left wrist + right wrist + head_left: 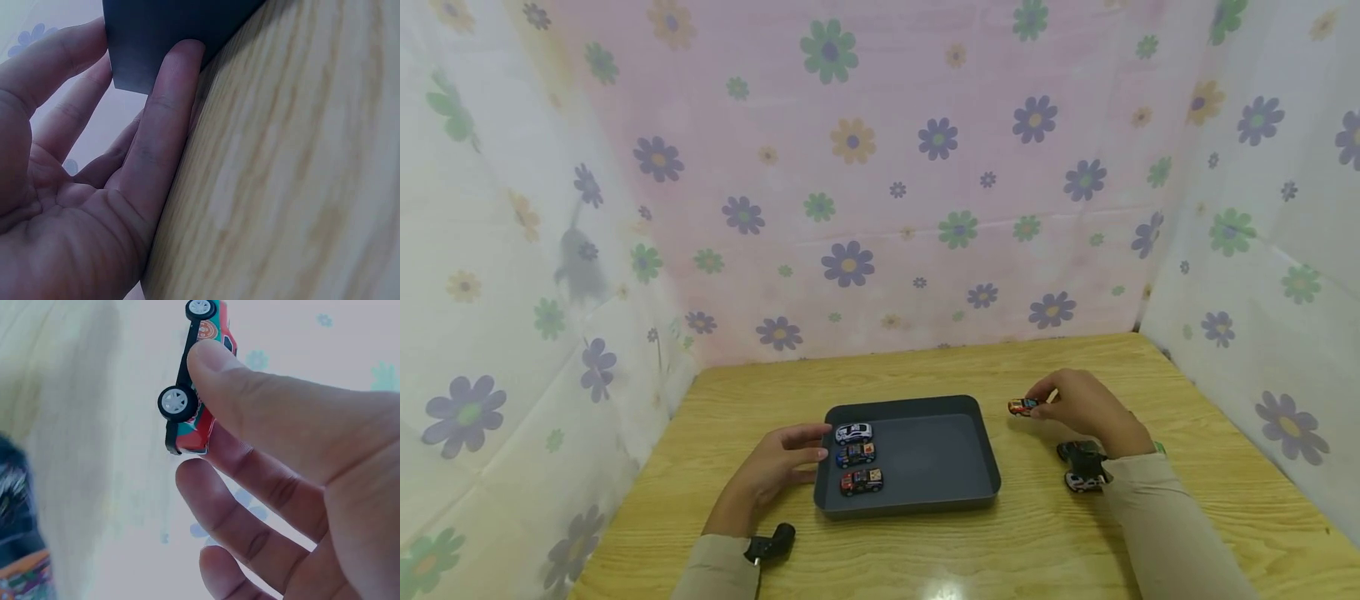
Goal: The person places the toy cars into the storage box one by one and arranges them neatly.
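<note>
My right hand pinches an orange-red and green toy car between thumb and fingers, to the right of the dark grey tray. In the right wrist view the thumb presses the side of this car between its wheels. My left hand touches the tray's left side, fingers mostly straight against the outer wall. Inside the tray along its left side stand a white toy car, a blue toy car and a red and black toy car, in a column.
Below the right wrist, a dark green toy car and a white toy car sit on the wooden table, partly hidden by the wrist camera. A flowered cloth surrounds the table at the back and sides.
</note>
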`<move>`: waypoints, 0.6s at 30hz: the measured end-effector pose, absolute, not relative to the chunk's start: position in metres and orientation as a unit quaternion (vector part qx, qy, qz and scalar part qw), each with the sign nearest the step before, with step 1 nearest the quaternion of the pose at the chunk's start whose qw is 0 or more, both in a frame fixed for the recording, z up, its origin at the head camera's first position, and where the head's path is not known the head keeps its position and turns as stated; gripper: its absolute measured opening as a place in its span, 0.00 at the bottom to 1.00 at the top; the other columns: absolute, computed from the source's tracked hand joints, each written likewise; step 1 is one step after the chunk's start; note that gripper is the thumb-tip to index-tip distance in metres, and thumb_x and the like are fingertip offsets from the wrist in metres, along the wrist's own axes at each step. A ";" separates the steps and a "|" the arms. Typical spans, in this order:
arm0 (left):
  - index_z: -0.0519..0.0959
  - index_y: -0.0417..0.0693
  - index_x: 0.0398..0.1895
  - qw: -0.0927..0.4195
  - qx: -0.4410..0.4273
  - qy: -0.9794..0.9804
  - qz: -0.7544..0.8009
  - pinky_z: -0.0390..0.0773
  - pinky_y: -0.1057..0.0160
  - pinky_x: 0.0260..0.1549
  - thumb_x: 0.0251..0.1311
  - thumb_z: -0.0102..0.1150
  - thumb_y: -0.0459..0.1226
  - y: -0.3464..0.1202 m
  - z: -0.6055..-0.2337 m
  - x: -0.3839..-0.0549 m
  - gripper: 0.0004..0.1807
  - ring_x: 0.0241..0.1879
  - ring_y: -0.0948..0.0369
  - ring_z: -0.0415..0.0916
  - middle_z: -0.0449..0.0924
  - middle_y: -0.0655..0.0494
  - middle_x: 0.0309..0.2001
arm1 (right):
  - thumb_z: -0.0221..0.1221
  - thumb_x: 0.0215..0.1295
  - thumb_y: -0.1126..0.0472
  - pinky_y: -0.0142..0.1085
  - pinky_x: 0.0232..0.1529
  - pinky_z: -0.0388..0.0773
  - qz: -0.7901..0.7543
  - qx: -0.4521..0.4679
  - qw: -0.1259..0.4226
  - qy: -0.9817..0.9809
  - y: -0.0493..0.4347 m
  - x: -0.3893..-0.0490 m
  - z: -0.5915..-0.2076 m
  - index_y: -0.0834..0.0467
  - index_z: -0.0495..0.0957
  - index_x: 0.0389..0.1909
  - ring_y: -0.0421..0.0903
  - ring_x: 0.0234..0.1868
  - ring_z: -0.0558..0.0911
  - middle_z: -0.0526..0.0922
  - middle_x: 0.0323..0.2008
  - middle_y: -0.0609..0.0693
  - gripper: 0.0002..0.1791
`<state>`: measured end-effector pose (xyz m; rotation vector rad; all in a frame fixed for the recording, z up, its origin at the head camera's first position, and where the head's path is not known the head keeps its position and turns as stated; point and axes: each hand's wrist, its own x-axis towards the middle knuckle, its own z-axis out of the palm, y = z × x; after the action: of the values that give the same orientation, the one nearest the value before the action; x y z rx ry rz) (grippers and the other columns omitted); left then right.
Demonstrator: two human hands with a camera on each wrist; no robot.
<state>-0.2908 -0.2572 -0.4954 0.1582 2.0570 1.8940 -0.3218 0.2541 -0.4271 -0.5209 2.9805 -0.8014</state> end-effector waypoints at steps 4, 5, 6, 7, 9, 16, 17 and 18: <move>0.70 0.43 0.75 0.168 0.054 0.724 0.666 0.87 0.49 0.52 0.66 0.70 0.38 -0.257 -0.495 -0.291 0.35 0.58 0.53 0.80 0.68 0.37 0.72 | 0.72 0.64 0.60 0.41 0.37 0.81 -0.253 -0.179 -0.009 0.951 0.247 -0.324 -0.421 0.53 0.90 0.47 0.41 0.37 0.83 0.89 0.41 0.47 0.11; 0.71 0.43 0.75 0.168 0.054 0.724 0.667 0.86 0.49 0.52 0.66 0.70 0.38 -0.257 -0.496 -0.291 0.35 0.58 0.52 0.80 0.67 0.37 0.73 | 0.72 0.64 0.60 0.41 0.36 0.81 -0.256 -0.183 -0.011 0.949 0.245 -0.324 -0.420 0.53 0.90 0.46 0.42 0.37 0.83 0.89 0.41 0.48 0.11; 0.71 0.43 0.75 0.167 0.053 0.724 0.667 0.86 0.49 0.52 0.66 0.70 0.38 -0.257 -0.496 -0.291 0.35 0.58 0.52 0.80 0.67 0.37 0.73 | 0.72 0.63 0.60 0.40 0.36 0.81 -0.260 -0.184 -0.012 0.948 0.243 -0.324 -0.418 0.53 0.90 0.46 0.42 0.37 0.83 0.89 0.41 0.48 0.11; 0.71 0.43 0.75 0.167 0.053 0.723 0.668 0.86 0.49 0.52 0.66 0.70 0.38 -0.256 -0.496 -0.290 0.35 0.59 0.52 0.80 0.67 0.38 0.73 | 0.72 0.63 0.60 0.39 0.35 0.81 -0.262 -0.185 -0.013 0.947 0.241 -0.324 -0.417 0.53 0.90 0.46 0.41 0.36 0.83 0.89 0.41 0.48 0.11; 0.71 0.44 0.75 0.167 0.052 0.723 0.668 0.86 0.49 0.52 0.66 0.70 0.38 -0.256 -0.496 -0.290 0.35 0.59 0.52 0.80 0.66 0.38 0.73 | 0.72 0.64 0.59 0.39 0.35 0.81 -0.270 -0.189 -0.011 0.944 0.237 -0.324 -0.414 0.54 0.90 0.46 0.42 0.36 0.84 0.89 0.42 0.49 0.11; 0.71 0.44 0.74 0.165 0.050 0.727 0.665 0.86 0.49 0.52 0.66 0.70 0.38 -0.256 -0.495 -0.290 0.35 0.59 0.52 0.79 0.66 0.39 0.74 | 0.72 0.64 0.60 0.38 0.34 0.82 -0.294 -0.199 -0.016 0.935 0.220 -0.325 -0.407 0.55 0.90 0.47 0.44 0.36 0.85 0.88 0.45 0.53 0.11; 0.71 0.44 0.74 0.165 0.049 0.727 0.665 0.86 0.49 0.52 0.66 0.70 0.38 -0.256 -0.495 -0.290 0.35 0.59 0.52 0.79 0.66 0.39 0.74 | 0.72 0.64 0.60 0.38 0.33 0.82 -0.299 -0.201 -0.017 0.933 0.218 -0.325 -0.407 0.55 0.90 0.47 0.44 0.36 0.85 0.87 0.45 0.54 0.11; 0.71 0.44 0.74 0.165 0.048 0.727 0.665 0.86 0.49 0.52 0.66 0.70 0.38 -0.256 -0.495 -0.290 0.35 0.59 0.52 0.80 0.66 0.38 0.74 | 0.72 0.64 0.60 0.38 0.33 0.82 -0.302 -0.200 -0.017 0.932 0.216 -0.325 -0.406 0.55 0.90 0.47 0.44 0.36 0.85 0.87 0.46 0.54 0.11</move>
<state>-0.2900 -0.2560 -0.4948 0.1374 2.0702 1.8956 -0.3253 0.2162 -0.4065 -0.6363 2.9600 -0.9609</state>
